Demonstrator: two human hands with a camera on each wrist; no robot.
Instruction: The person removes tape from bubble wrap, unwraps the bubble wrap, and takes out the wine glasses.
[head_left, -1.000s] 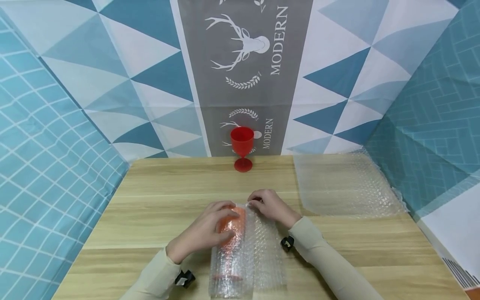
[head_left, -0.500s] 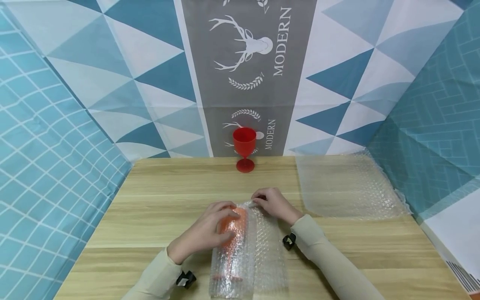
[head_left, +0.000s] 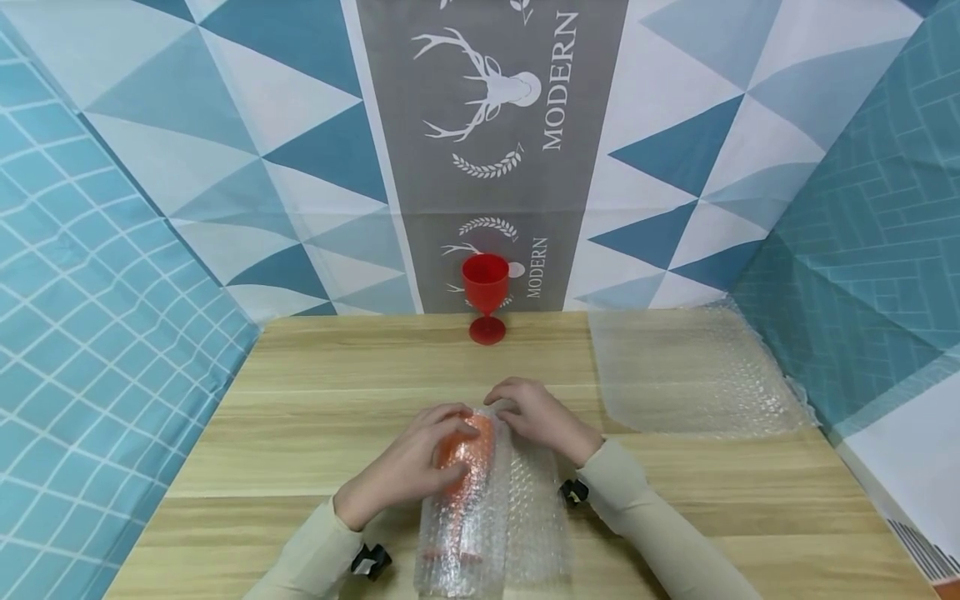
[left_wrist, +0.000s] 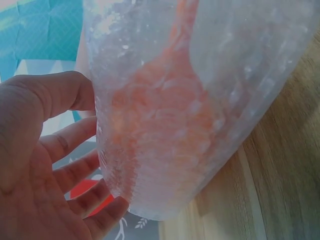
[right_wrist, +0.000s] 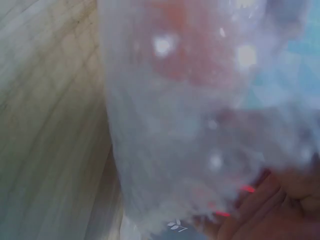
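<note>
A goblet (head_left: 470, 450), reddish-orange through the plastic, lies rolled in bubble wrap (head_left: 461, 575), its bowl away from me and its foot towards me. My left hand (head_left: 412, 458) holds the wrapped bowl from the left, fingers and thumb curved round it. In the left wrist view the bowl and stem of the goblet (left_wrist: 165, 110) show through the bubbles. My right hand (head_left: 543, 421) pinches the far edge of the wrap, close to the bowl's rim. A loose flap of wrap (head_left: 536, 525) lies right of the roll. The right wrist view is blurred, and plastic partly covers the fingers.
A red goblet (head_left: 487, 292) stands upright at the back of the wooden table (head_left: 337, 358), near the patterned wall. Another sheet of bubble wrap (head_left: 690, 375) lies flat at the back right. Blue-patterned panels (head_left: 97, 317) flank the table.
My right hand has shifted slightly left, bringing the far edge of the wrap closer to the bowl. The left hand stays in place on the wrapped goblet.
</note>
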